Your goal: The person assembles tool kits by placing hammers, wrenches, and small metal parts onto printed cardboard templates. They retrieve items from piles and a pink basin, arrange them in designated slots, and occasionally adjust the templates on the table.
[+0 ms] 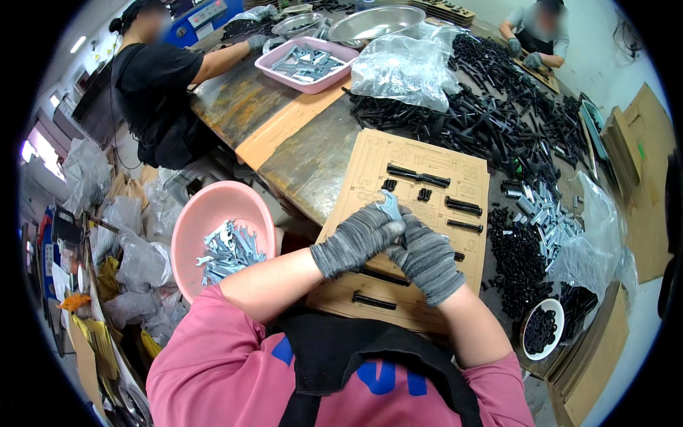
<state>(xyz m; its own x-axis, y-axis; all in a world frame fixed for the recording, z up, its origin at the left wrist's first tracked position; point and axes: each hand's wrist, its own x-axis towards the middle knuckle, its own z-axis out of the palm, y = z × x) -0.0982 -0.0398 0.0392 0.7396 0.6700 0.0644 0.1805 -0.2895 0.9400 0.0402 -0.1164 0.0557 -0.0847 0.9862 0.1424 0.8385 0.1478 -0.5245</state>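
Observation:
My left hand (361,238), in a grey knitted glove, is closed round a small silver open-end wrench (388,204), whose jaw sticks up past the fingers. My right hand (425,257), gloved alike, meets it with curled fingers; what they hold, if anything, is hidden. Both hands are over a tan printed cardboard sheet (466,162). On the sheet lie a long black rod-like part (418,176), black bolts (463,206) and small black pieces (424,194). Nearer me are another black bar (374,301) and one partly covered by my hands.
At my left stands a pink basin (186,242) of silver wrenches (231,250). Beyond it is a pink tray (313,87) of metal parts. Black parts (491,128) heap across the table, with plastic bags (405,67) and a white bowl (528,349) of black rings. Two co-workers sit opposite.

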